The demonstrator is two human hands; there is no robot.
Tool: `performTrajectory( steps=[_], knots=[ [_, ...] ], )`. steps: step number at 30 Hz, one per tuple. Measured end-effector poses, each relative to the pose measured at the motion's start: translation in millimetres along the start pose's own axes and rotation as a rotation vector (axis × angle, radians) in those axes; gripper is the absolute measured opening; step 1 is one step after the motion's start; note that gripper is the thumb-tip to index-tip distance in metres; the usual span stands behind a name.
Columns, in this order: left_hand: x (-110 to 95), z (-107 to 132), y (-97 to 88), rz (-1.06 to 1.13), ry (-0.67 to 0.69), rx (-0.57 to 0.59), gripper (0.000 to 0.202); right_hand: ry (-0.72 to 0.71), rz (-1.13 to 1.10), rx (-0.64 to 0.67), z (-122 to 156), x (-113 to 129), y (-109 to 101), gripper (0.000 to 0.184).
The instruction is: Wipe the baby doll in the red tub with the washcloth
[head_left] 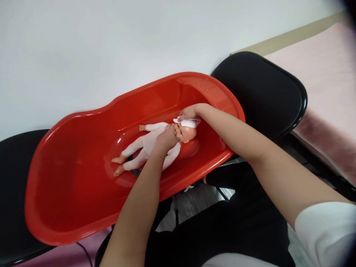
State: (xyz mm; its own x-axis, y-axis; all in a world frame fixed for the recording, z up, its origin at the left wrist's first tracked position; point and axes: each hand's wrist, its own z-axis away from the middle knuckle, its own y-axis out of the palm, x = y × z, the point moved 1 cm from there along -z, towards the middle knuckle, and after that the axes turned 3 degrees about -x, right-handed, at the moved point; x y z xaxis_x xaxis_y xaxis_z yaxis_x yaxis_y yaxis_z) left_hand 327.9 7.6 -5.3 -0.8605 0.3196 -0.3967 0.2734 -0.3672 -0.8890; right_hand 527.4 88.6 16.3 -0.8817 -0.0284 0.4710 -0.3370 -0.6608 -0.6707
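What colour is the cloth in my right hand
The cloth is white; the head view shows it.

Right hand (pixel 189 112) curls down near left hand (pixel 167 137)

No readable text or labels.

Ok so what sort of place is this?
An indoor room, possibly one for practising baby care, though I can't be sure. A dressed doll lies in a red tub, with a plain pale wall behind and a black seat at the right end.
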Motion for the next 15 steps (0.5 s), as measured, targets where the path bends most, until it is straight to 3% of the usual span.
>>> performTrajectory(
  steps=[2,8,15],
  knots=[
    [-2.9,1.4,-1.8,0.004,-0.010,0.001,0.025,-0.003,0.042,0.034,0.7,1.4,-1.0,0.056],
    [0.8,3.4,-2.0,0.029,-0.045,0.018,0.029,0.017,0.030,-0.097,8.2,-0.5,5.0,0.056],
    [3.6,1.2,-0.9,0.032,-0.063,0.017,0.033,0.091,0.266,-0.489,1.0,1.9,2.1,0.041]
  ],
)
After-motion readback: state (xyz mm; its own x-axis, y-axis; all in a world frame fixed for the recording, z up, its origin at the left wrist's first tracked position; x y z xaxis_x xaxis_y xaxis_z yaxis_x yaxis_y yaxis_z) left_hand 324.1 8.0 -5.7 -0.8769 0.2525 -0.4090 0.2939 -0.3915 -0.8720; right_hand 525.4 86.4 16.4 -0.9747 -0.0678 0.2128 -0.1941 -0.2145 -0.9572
